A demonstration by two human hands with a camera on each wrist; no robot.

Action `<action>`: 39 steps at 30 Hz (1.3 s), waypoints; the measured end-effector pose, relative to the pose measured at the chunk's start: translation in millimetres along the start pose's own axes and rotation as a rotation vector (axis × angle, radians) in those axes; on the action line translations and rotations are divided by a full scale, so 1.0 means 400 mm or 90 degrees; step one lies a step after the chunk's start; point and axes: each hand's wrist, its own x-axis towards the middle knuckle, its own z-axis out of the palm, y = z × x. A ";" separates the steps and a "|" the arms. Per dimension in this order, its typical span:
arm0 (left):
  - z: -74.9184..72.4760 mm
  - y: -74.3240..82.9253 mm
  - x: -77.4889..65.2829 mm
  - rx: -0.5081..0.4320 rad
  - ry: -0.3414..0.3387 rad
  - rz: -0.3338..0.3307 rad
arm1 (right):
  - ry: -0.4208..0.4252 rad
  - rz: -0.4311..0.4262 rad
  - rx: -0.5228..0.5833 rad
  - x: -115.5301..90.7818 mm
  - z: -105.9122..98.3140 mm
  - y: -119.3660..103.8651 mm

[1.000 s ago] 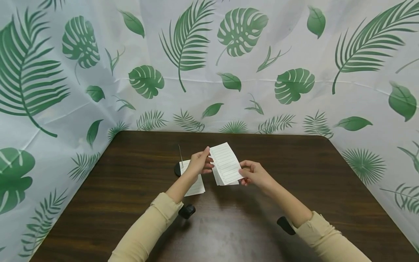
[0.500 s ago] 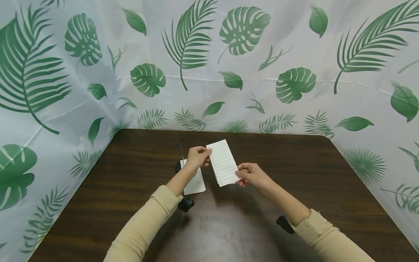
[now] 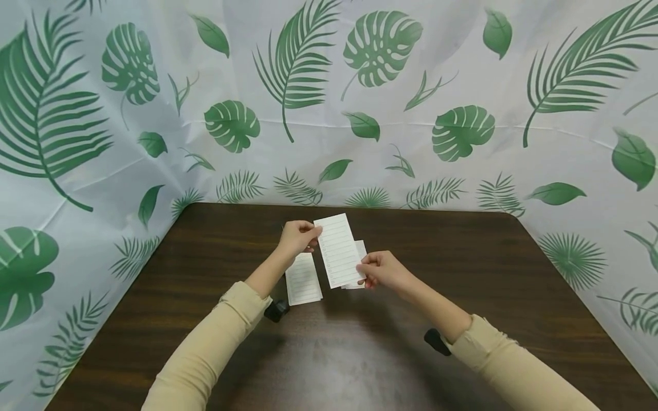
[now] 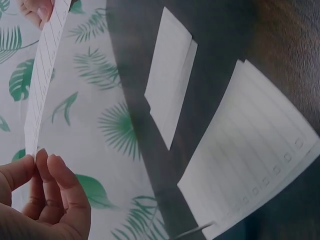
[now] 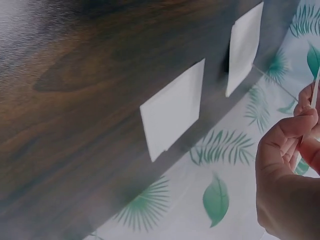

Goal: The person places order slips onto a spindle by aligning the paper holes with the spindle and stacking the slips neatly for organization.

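Note:
My left hand (image 3: pixel 299 237) pinches the upper left corner of a lined paper sheet (image 3: pixel 336 251) between thumb and fingers. At the sheet's lower right edge, my right hand (image 3: pixel 386 269) pinches it too. The sheet is raised over the table, nearly edge-on in the left wrist view. Below and left of it lie several lined sheets (image 4: pixel 250 150) with a thin metal spike (image 4: pixel 192 231) rising through them near one end. In the right wrist view, a bit of the spike's black base (image 5: pixel 227 61) shows beside them. A small stack of white paper (image 5: pixel 172 112) lies under the held sheet.
The dark wooden table (image 3: pixel 488 285) stretches out on both sides, with its far edge against a white leaf-print curtain (image 3: pixel 319 154). Black wrist-worn pieces show under the left forearm (image 3: pixel 276 311) and the right forearm (image 3: pixel 437 341).
My left hand has gone from loose fingers beside the sheet to pinching its corner. Both hands have carried the sheet leftward and slightly away, uncovering more of the stack beneath.

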 end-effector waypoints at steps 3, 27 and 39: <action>-0.018 0.010 0.004 0.018 -0.004 -0.003 | 0.001 0.000 0.008 0.010 0.008 -0.007; -0.139 0.059 0.004 0.042 0.016 0.022 | -0.017 -0.010 0.024 0.081 0.057 -0.100; -0.173 0.045 0.000 0.096 0.086 0.018 | -0.035 -0.004 0.057 0.115 0.094 -0.122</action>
